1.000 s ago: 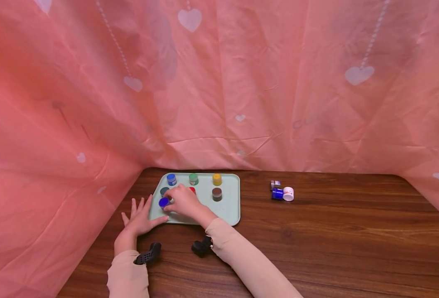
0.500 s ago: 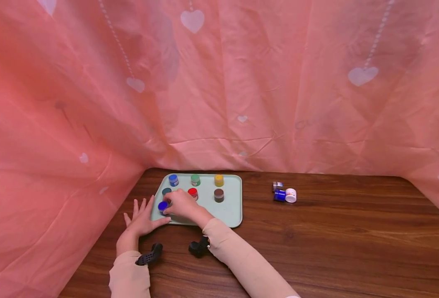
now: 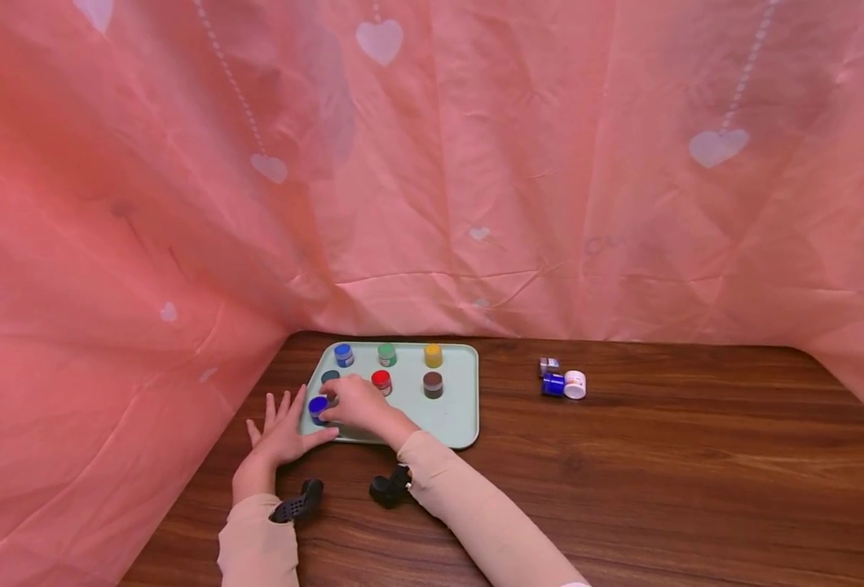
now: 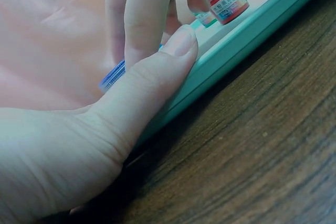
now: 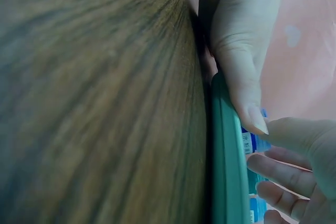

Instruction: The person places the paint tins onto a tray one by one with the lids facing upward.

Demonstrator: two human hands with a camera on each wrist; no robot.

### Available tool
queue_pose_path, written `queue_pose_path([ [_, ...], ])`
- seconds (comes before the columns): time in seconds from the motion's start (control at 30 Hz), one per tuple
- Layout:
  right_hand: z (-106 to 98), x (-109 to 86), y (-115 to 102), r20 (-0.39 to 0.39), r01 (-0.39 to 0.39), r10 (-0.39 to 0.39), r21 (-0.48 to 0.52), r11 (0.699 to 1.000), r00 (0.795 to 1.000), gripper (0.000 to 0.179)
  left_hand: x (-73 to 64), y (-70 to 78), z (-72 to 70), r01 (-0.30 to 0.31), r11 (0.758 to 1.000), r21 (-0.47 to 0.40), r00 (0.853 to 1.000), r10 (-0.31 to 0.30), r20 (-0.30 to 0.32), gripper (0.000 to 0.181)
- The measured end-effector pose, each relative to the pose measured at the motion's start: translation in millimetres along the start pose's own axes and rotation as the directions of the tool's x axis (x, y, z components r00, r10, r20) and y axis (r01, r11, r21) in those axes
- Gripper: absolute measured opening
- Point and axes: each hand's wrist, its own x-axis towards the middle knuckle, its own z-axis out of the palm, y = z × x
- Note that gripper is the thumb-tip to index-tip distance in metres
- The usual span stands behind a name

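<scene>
In the head view my right hand point(image 3: 359, 403) pinches a dark blue paint jar point(image 3: 318, 410) between thumb and fingers at the front left corner of the pale green tray point(image 3: 447, 420). The jar stands upright, close over the tray. My left hand point(image 3: 278, 440) rests at that same corner, its fingers spread along the left edge and its thumb point(image 4: 157, 69) on the front rim. A dark teal jar point(image 3: 330, 376) is partly hidden behind the right hand. Also on the tray are red point(image 3: 381, 382), brown point(image 3: 433, 385), blue point(image 3: 343, 355), green point(image 3: 387, 354) and yellow point(image 3: 433, 355) jars.
To the right of the tray, on the brown wooden table point(image 3: 659, 473), a white jar point(image 3: 575, 385), a blue jar point(image 3: 553, 385) and a greyish jar point(image 3: 548, 365) lie together. A pink curtain point(image 3: 432, 204) hangs behind and to the left.
My right hand has brought the dark blue jar slightly down and left to the tray's front corner. The red jar shows more fully now. My left hand has stayed at the corner.
</scene>
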Motion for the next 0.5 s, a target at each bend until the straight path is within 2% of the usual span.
queue_pose_path([
  [0.27,-6,-10.3,4,-0.063,-0.001,-0.004,-0.081,0.997,0.998,0.041,0.8,-1.2,1.9,0.008,1.0,0.006,1.0,-0.008,0.004,0.118],
  [0.5,-12,-26.4,5,-0.104,0.059,-0.081,-0.206,0.977,0.991,0.036,0.7,-2.4,2.4,0.011,1.0,0.011,1.0,-0.011,0.0,0.117],
])
